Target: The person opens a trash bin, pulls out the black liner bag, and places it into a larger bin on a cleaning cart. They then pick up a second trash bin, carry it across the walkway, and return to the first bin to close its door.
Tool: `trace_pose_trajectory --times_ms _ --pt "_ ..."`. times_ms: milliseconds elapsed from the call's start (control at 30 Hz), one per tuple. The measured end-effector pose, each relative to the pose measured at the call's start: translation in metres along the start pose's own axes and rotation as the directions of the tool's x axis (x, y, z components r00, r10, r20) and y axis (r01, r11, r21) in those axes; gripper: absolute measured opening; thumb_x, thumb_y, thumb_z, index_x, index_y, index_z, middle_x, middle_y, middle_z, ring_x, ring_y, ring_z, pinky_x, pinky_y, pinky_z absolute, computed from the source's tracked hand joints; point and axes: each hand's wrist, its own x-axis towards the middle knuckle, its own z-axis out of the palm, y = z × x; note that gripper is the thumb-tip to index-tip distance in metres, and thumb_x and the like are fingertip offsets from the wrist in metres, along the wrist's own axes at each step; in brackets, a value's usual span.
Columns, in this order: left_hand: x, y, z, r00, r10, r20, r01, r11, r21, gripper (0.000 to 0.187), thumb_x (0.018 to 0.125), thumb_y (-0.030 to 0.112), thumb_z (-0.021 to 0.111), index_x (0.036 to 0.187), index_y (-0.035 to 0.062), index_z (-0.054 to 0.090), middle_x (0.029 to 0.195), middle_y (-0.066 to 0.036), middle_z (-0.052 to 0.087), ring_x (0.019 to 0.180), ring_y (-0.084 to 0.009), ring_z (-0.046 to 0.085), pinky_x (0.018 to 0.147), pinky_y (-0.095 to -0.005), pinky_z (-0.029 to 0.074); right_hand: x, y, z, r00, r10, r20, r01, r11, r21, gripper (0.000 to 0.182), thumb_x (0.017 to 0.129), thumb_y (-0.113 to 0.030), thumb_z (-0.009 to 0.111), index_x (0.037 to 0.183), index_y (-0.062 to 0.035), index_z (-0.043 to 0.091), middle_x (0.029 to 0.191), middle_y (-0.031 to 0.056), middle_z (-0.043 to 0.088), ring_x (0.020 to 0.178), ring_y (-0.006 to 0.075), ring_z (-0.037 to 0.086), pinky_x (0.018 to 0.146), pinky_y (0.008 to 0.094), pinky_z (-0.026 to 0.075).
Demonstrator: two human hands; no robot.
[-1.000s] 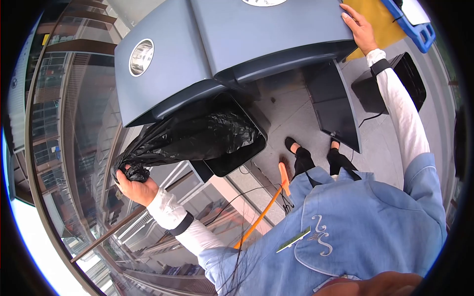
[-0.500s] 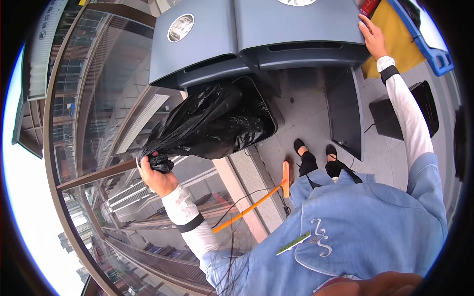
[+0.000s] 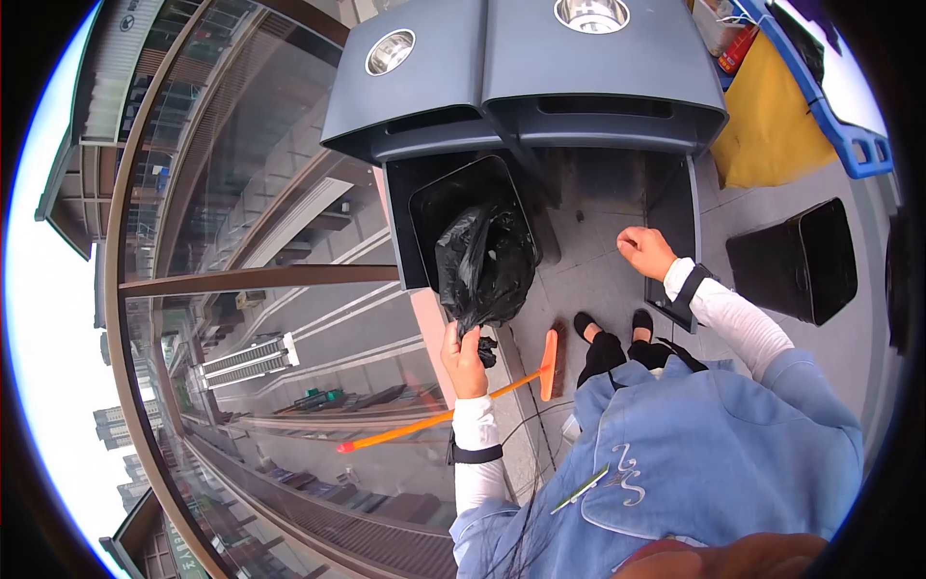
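Observation:
My left hand (image 3: 466, 365) is closed round the gathered neck of a black garbage bag (image 3: 487, 265). The bag hangs bunched over the near edge of a black inner bin (image 3: 449, 198), partly hiding it. This bin sits in the left bay of a grey double-bay trash cabinet (image 3: 598, 72). My right hand (image 3: 648, 254) hovers by the cabinet's open right door (image 3: 672, 212), fingers curled in with nothing visible in them.
A broom with an orange handle (image 3: 424, 427) leans near my feet. Another black bin (image 3: 799, 262) stands on the floor to the right. Behind it are a yellow cloth bag (image 3: 772, 121) and a blue-framed cart (image 3: 820, 87). A glass railing (image 3: 260, 280) runs along the left.
My left hand has drawn the garbage bag nearer and to the right, so it now bunches by the bin. My right hand has left the cabinet's top edge and come down by the door.

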Motion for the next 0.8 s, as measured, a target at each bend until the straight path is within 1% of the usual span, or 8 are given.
trace_pose_trajectory --times_ms 67,167,233,333,467,533,733,800 --pt "-0.014 -0.034 -0.004 0.998 0.015 0.059 -0.024 0.988 0.154 0.005 0.075 0.007 0.049 0.077 0.0026 0.05 0.065 0.004 0.044 0.057 -0.0036 0.037 0.05 -0.0173 0.031 -0.004 0.008 0.023 0.987 0.089 0.134 -0.084 0.996 -0.037 0.018 0.07 -0.017 0.052 0.074 0.0001 0.057 0.068 0.0166 0.057 0.067 0.0316 0.055 0.062 0.0357 0.043" --pt "-0.042 -0.078 -0.004 0.999 -0.023 0.039 0.016 0.985 0.172 0.008 0.074 0.008 0.054 0.075 0.0018 0.049 0.064 0.003 0.042 0.057 -0.005 0.036 0.051 -0.0186 0.032 0.007 0.025 0.062 0.971 0.102 0.216 -0.077 0.99 -0.119 0.021 0.07 -0.02 0.052 0.072 0.0002 0.058 0.069 0.0163 0.058 0.068 0.0306 0.056 0.063 0.0351 0.043" --pt "-0.059 -0.082 -0.012 0.999 0.012 0.032 -0.022 0.944 0.329 0.015 0.073 0.01 0.058 0.071 -0.0004 0.048 0.068 -0.001 0.043 0.061 -0.0083 0.039 0.053 -0.0216 0.034 0.018 0.031 0.087 0.907 0.258 0.333 -0.214 0.963 -0.164 0.023 0.069 -0.022 0.052 0.072 -0.0004 0.059 0.069 0.0153 0.059 0.067 0.0292 0.057 0.064 0.0346 0.044" --pt "-0.08 -0.098 -0.027 0.992 -0.034 -0.125 0.064 0.968 0.244 0.015 0.073 0.013 0.059 0.074 -0.0015 0.055 0.076 -0.004 0.049 0.067 -0.0108 0.045 0.058 -0.0216 0.037 0.036 0.041 0.122 0.875 0.288 0.389 -0.215 0.951 -0.222 0.022 0.071 -0.02 0.052 0.073 0.0011 0.058 0.067 0.0115 0.059 0.06 0.0208 0.056 0.058 0.031 0.044" --pt "-0.101 -0.109 -0.041 0.961 -0.17 -0.22 0.201 0.971 0.13 0.017 0.074 0.015 0.06 0.077 -0.0021 0.057 0.079 -0.005 0.05 0.068 -0.0108 0.046 0.059 -0.0216 0.037 0.065 0.054 0.162 0.78 0.43 0.454 -0.331 0.9 -0.283 0.025 0.072 -0.021 0.052 0.075 0.0028 0.057 0.067 0.012 0.059 0.056 0.0202 0.055 0.055 0.03 0.044" --pt "-0.106 -0.101 -0.038 0.931 -0.274 -0.24 0.295 0.954 0.055 0.019 0.075 0.015 0.059 0.075 -0.0031 0.056 0.078 -0.005 0.051 0.067 -0.0101 0.046 0.059 -0.0219 0.037 0.082 0.052 0.173 0.74 0.535 0.408 -0.491 0.844 -0.215 0.03 0.073 -0.024 0.052 0.079 0.0056 0.056 0.067 0.0125 0.059 0.052 0.0193 0.054 0.053 0.0299 0.043" --pt "-0.121 -0.101 -0.018 0.848 -0.39 -0.357 0.413 0.911 -0.015 0.019 0.075 0.015 0.059 0.068 -0.0022 0.054 0.067 -0.002 0.052 0.055 -0.0067 0.045 0.05 -0.0204 0.036 0.13 0.005 0.19 0.716 0.548 0.433 -0.553 0.823 -0.128 0.046 0.07 -0.035 0.058 0.083 0.0087 0.053 0.068 0.0125 0.055 0.058 0.0212 0.055 0.05 0.0297 0.043" --pt "-0.127 -0.096 -0.006 0.771 -0.517 -0.371 0.5 0.853 -0.149 0.018 0.075 0.014 0.059 0.068 -0.0013 0.052 0.066 -0.001 0.052 0.056 -0.0055 0.045 0.048 -0.0187 0.035 0.143 0.022 0.2 0.683 0.592 0.428 -0.548 0.803 -0.236 0.049 0.071 -0.035 0.057 0.09 0.0084 0.05 0.072 0.0153 0.055 0.052 0.0224 0.055 0.043 0.0325 0.041"
